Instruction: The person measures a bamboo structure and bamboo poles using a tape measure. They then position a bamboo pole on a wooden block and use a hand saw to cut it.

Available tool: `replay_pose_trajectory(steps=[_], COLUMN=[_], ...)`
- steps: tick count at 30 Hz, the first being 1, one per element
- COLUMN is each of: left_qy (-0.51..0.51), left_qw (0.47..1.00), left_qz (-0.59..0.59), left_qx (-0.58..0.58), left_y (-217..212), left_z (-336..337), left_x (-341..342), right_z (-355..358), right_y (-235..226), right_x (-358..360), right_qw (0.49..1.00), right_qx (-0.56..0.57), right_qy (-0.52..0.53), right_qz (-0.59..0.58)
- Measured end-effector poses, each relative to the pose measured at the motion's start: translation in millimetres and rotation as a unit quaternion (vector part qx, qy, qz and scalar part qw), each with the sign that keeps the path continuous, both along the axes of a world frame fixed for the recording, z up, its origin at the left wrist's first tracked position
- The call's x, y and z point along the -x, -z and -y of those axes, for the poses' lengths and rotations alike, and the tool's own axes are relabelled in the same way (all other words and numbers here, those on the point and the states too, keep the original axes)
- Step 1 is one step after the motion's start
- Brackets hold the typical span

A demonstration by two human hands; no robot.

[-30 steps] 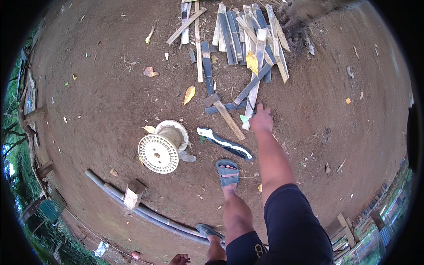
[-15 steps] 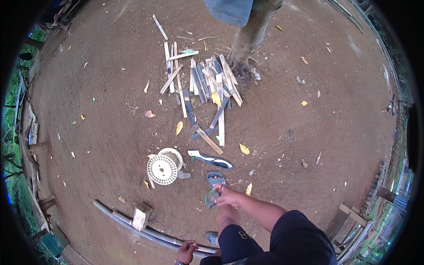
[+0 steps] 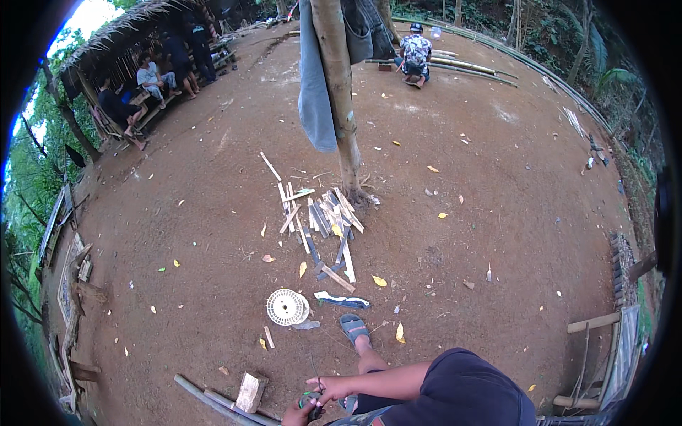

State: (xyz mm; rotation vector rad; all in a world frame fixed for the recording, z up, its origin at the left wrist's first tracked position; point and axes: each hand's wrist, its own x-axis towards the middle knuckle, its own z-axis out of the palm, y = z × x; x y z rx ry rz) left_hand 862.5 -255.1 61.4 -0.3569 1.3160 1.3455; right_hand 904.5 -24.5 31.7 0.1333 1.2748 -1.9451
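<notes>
Hands meet low in the view, near six o'clock, with a small dark object edged in green [image 3: 311,402] between them. The left hand [image 3: 293,414] has its grip curled round the object; the right hand [image 3: 332,388] bends over it, but whether its grip pinches or merely touches cannot be told. A thin dark strand [image 3: 314,366] seems to rise beside the right fingers. Such close handling probably goes best with the left hand steadying firmly, the right working lightly, and the strand kept untangled. No container with visible contents shows near the hands; just short of twelve o'clock from them stands a cream spool [image 3: 288,307], with a translucent piece [image 3: 307,325] beside it, its kind unclear.
</notes>
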Motion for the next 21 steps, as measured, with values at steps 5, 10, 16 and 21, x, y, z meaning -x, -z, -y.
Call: replay_pose_trajectory(steps=[5, 10, 16, 21], left_qy=[-0.095, -0.074, -0.165, -0.146], left_qw=[0.993, 0.937, 0.932, 0.925], left_qz=[-0.070, -0.313, -0.321, -0.347], left_qx=[-0.032, 0.133, -0.018, -0.045], left_y=[-43, -84, -107, -128], left_z=[73, 121, 107, 55], left_x=[-57, -126, -165, -170], right_z=[66, 84, 72, 61], right_y=[-74, -120, -142, -152], right_x=[-41, -63, -74, -80], right_qw=[0.962, 0.936, 0.908, 0.939], right_qx=[-0.260, -0.295, -0.309, -0.215], right_qy=[0.007, -0.055, -0.139, -0.154], right_qz=[-0.087, -0.184, -0.247, -0.218])
